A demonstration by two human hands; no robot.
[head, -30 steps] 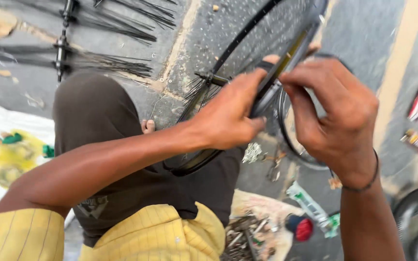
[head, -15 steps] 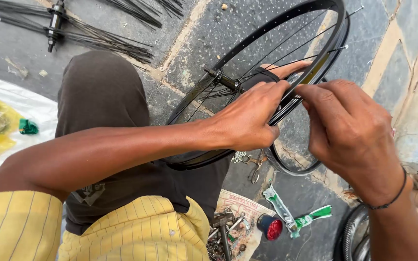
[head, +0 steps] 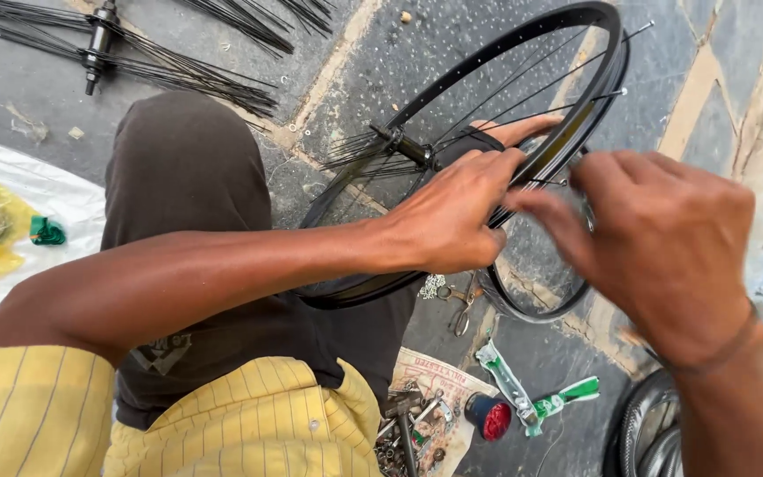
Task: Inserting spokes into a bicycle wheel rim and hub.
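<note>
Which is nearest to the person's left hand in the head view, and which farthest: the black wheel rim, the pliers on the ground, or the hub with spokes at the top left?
From the left hand:
1. Black wheel rim, gripped.
2. Pliers, just below.
3. Hub with spokes, far upper left.

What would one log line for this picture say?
left hand: holding wheel rim | right hand: fingers pinching a spoke at the rim | hub: spokes loose | pliers: on ground

Black bicycle rim (head: 523, 53) tilted on lap; thin spokes fan from hub (head: 404, 146).
</note>
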